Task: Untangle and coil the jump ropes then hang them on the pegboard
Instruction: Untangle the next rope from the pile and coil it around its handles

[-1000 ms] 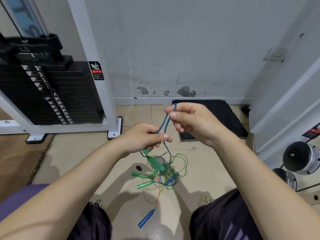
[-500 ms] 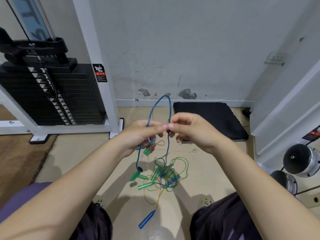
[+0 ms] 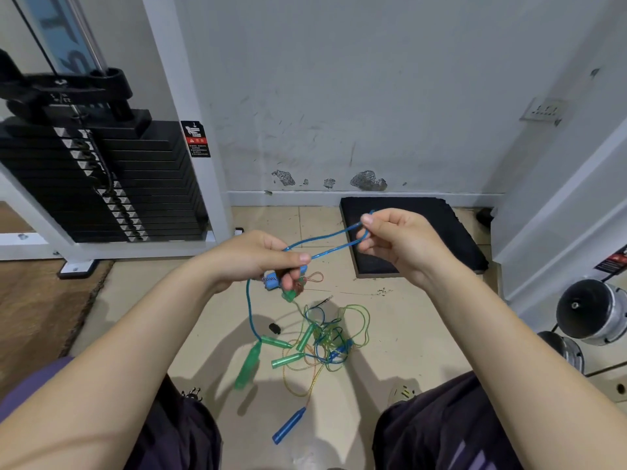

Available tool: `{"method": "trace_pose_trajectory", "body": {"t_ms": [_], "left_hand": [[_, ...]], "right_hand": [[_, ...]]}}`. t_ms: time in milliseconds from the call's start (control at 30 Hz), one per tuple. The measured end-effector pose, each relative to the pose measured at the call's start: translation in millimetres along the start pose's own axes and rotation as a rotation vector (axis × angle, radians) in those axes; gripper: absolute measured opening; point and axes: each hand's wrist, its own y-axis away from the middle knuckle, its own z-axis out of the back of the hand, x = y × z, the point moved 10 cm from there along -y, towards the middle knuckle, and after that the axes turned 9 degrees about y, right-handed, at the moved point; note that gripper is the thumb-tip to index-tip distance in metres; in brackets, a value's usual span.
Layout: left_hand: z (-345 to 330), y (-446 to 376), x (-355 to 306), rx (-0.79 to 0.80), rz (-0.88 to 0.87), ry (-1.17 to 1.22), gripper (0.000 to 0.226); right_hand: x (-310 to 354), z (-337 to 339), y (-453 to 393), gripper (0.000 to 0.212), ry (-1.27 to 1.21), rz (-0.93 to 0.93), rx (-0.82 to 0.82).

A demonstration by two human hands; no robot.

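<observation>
A blue jump rope (image 3: pixel 327 239) runs as a loop between my hands. My left hand (image 3: pixel 258 257) grips the rope together with a bundle of handle ends, blue and green, under its fingers. My right hand (image 3: pixel 395 240) pinches the far end of the loop, raised over the black mat. From my left hand a blue strand drops to a green handle (image 3: pixel 249 366) that hangs blurred above the floor. A tangle of green, yellow and blue ropes (image 3: pixel 325 340) with green handles lies on the floor between my knees. A blue handle (image 3: pixel 288 425) lies nearer to me. No pegboard is in view.
A black weight stack (image 3: pixel 101 178) in a white frame stands at the left. A black mat (image 3: pixel 414 232) lies against the wall. Chrome dumbbells (image 3: pixel 590 317) sit at the right by a white frame. A small black piece (image 3: pixel 274 328) lies on the tiles.
My right hand has pulled the blue loop out to the right and sideways, away from my left hand. A green handle has lifted off the floor and swings under my left hand.
</observation>
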Motion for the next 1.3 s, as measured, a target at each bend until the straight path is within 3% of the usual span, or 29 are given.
{"method": "trace_pose_trajectory", "body": {"t_ms": [200, 267, 333, 400, 500, 567, 633, 767, 933, 1000, 1033, 1133, 1167, 1200, 1300], "left_hand": [[4, -1, 4, -0.01, -0.021, 0.024, 0.033], [-5, -2, 4, 0.0, -0.02, 0.071, 0.033], [-9, -4, 3, -0.015, -0.033, 0.092, 0.032], [-13, -5, 2, -0.016, -0.046, 0.12, 0.032], [-23, -6, 0, 0.038, -0.068, 0.198, 0.041], [-25, -7, 1, 0.062, -0.061, 0.213, 0.035], [-28, -6, 2, 0.105, -0.043, 0.189, 0.028], [-31, -1, 8, 0.213, 0.018, 0.068, 0.029], [-15, -1, 16, 0.168, 0.048, -0.159, 0.031], [-6, -4, 9, 0.055, -0.004, -0.112, 0.029], [-3, -5, 2, 0.023, -0.053, 0.034, 0.029], [-7, -2, -24, 0.187, -0.178, 0.748, 0.025], [-6, -2, -29, 0.212, -0.19, 0.843, 0.024], [-5, -5, -26, 0.181, -0.178, 0.806, 0.024], [-9, -12, -4, 0.032, -0.073, 0.284, 0.027]], "right_hand": [[-1, 14, 3, 0.018, 0.325, 0.003, -0.177], [12, 10, 7, 0.027, 0.608, 0.109, -0.251], [32, -6, 15, 0.021, 0.77, 0.288, -0.247], [34, -34, 22, 0.015, 0.657, 0.35, -0.054], [15, -76, 32, 0.023, 0.481, 0.261, 0.293], [1, -84, 34, 0.032, 0.501, 0.169, 0.384], [-4, -78, 30, 0.03, 0.598, 0.124, 0.378], [7, -58, 20, 0.012, 0.844, 0.208, 0.258], [24, 0, 9, 0.013, 0.555, 0.211, -0.113], [20, 3, 9, 0.011, 0.536, 0.162, -0.056], [15, -2, 10, 0.01, 0.527, 0.127, 0.011], [5, -26, 18, 0.01, 0.462, 0.061, 0.204], [5, -33, 21, 0.007, 0.432, 0.061, 0.252], [6, -39, 23, 0.005, 0.402, 0.065, 0.284], [5, -48, 24, 0.032, 0.356, 0.073, 0.31]]}}
